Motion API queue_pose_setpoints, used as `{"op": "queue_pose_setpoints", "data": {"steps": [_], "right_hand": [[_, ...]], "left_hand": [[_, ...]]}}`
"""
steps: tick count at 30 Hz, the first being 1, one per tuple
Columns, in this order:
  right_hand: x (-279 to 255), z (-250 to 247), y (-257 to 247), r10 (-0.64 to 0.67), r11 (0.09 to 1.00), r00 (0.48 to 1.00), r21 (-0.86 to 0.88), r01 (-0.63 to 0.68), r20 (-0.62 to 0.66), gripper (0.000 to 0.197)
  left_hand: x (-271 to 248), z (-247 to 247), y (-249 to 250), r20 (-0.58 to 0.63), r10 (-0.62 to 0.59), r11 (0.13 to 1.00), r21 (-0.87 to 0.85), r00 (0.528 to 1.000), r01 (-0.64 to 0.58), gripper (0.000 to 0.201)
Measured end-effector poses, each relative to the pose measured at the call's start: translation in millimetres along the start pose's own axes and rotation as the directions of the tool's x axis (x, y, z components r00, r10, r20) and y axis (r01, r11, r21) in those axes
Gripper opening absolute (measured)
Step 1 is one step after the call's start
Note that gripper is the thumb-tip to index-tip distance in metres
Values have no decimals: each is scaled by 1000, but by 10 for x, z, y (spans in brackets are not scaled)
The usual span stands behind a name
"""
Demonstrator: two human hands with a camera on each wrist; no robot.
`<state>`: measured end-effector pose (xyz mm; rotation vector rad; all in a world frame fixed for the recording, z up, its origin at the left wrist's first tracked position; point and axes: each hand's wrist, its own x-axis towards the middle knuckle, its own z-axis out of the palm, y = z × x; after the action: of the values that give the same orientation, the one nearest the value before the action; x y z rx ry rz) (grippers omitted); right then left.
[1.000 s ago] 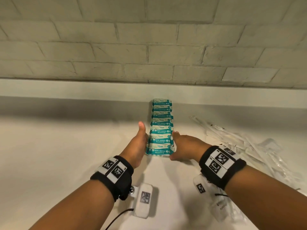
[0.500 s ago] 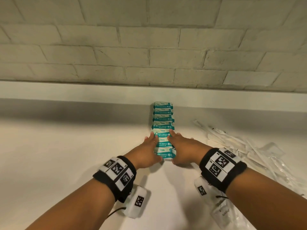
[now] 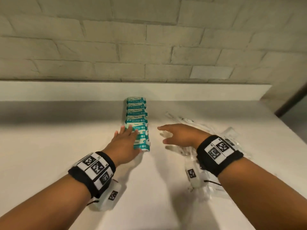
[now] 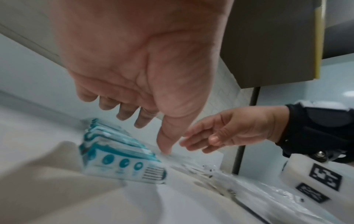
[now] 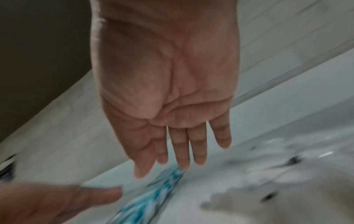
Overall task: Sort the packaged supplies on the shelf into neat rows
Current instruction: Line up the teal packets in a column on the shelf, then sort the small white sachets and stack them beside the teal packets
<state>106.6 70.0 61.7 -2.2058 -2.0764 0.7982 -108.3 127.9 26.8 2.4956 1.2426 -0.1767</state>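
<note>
A row of teal-and-white wipes packets (image 3: pixel 137 120) runs from the back wall toward me on the white shelf (image 3: pixel 49 146). My left hand (image 3: pixel 126 140) lies flat over the nearest packets with straight fingers; in the left wrist view the left hand (image 4: pixel 141 118) hovers just above the wipes packets (image 4: pixel 118 159). My right hand (image 3: pixel 176 135) is spread in the air to the right of the row, above a pile of clear plastic packets (image 3: pixel 224 138), holding nothing. The right wrist view shows the right hand (image 5: pixel 180 151) flat, with the wipes packets (image 5: pixel 153 195) blurred below.
A raised white ledge (image 3: pixel 66 90) and a brick wall (image 3: pixel 149 39) close off the back. The shelf's right edge (image 3: pixel 290 135) drops away near a dark post (image 3: pixel 292 100). More clear packets (image 3: pixel 206 185) lie under my right wrist.
Both hands were squeezing the near end of the row. The right hand has let go and swung right over the clear packets; the left hand has flattened over the near packets.
</note>
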Motion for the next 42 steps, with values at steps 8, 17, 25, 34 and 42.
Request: {"op": "queue_pose_setpoints", "data": {"steps": [8,17,25,34,42], "right_hand": [[-1091,-116,1391,332,931,942,-147,-335,-42,40],[-1512,-12,2544,384,920,923,-78,-384,-15,62],[-1436,-186,2571,143,924,963,-318,-212,-227,36],[-1143,-247,2489,-18,994,993,-112,5,-115,29],[-889,-202,2728,70,993,997,-97,-68,18,48]], "left_hand": [[48,109,869,45,210,977,-44,977,-208,66],[89,373,1982,267,230,967,46,936,-251,62],[-16,561,2126,93,7,997,70,996,-14,55],[-20,472,2769,297,94,994,28,950,-107,46],[965,332,3092,28,123,992,35,992,-124,19]]}}
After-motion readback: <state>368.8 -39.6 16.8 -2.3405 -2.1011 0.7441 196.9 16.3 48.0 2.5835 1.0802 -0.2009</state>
